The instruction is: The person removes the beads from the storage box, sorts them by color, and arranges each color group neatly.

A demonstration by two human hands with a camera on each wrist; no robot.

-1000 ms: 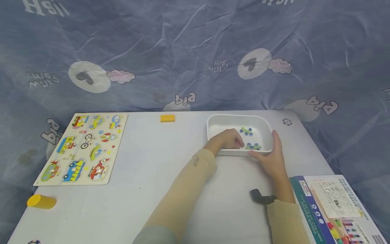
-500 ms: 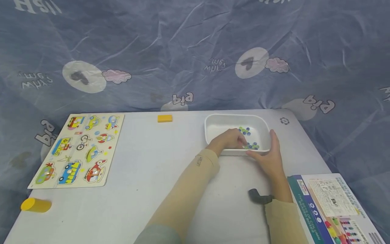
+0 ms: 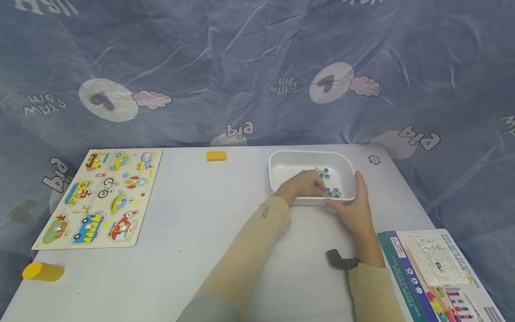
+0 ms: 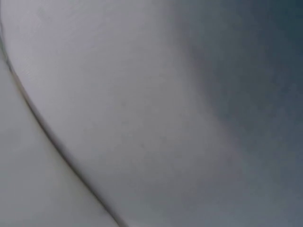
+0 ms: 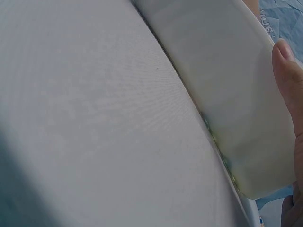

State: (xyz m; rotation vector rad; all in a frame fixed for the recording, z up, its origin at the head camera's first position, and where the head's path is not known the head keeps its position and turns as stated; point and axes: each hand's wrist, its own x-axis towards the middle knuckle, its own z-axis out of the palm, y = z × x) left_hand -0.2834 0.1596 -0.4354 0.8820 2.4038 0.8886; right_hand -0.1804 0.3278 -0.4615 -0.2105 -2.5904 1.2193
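Observation:
A white rectangular tray [image 3: 310, 153] stands toward the back right, with small green and blue beads [image 3: 333, 192] in two clusters on its floor. My left hand [image 3: 303, 182] reaches in over the front rim, fingers curled and fingertips right at the left end of the nearer cluster; whatever lies between them is hidden, so I cannot tell if they hold a bead. My right hand [image 3: 356, 208] grips the front right corner, thumb along the front rim and fingers up the right side. In the right wrist view a thumb [image 5: 286, 66] lies against the pale tray wall [image 5: 227, 90].
A wooden vehicle puzzle board [image 3: 96, 199] lies at the left, a yellow cylinder [image 3: 43, 271] in front of it. One yellow block [image 3: 216, 156] sits at the back edge. A printed box [image 3: 438, 268] lies right of the right forearm. Patterned cloth [image 3: 249, 80] hangs behind.
My left fingertips have shifted slightly right, up to the nearer bead cluster. My right hand keeps its grip on the tray corner. The whole head view has slid a little to the left.

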